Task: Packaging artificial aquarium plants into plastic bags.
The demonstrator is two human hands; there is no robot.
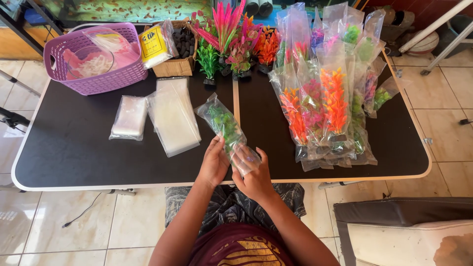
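My right hand (256,178) and left hand (215,162) are pinching the near end of a clear bag (227,132) holding a green plastic plant, steadying it above the black table (74,148), empty bags (173,116) lying left.

You see a bright daylight scene. Sun patches fall on the tiled floor (458,93) at the right, and the clear bags (325,88) give small glare. The dark table (79,152) is evenly lit. Edges curve slightly from the wide lens; focus is sharp.
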